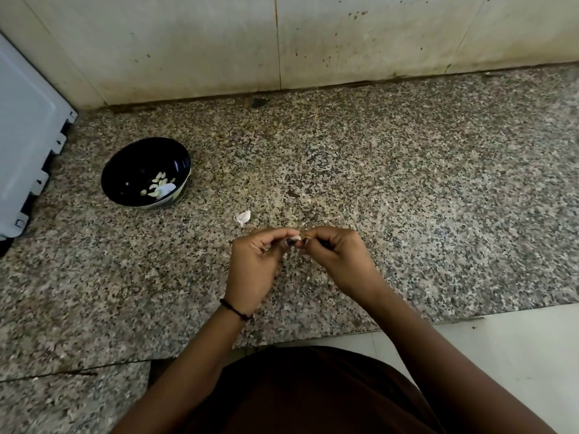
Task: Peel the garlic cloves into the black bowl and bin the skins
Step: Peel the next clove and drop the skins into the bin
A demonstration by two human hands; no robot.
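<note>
A small white garlic clove (pixel 296 238) is pinched between the fingertips of both hands above the speckled granite counter (pixel 407 183). My left hand (pixel 253 264) grips it from the left and my right hand (pixel 338 258) from the right, fingers curled. Most of the clove is hidden by the fingers. The black bowl (pixel 125 170) stands at the far left with several peeled pale cloves (pixel 159 184) in its bottom. A loose white garlic skin (pixel 243 217) lies on the counter just beyond my left hand.
A white appliance (pixel 28 133) stands at the left edge next to the bowl. A stained tiled wall (pixel 313 42) closes off the back. The counter's front edge runs near my body, with white floor tile (pixel 517 339) at the right.
</note>
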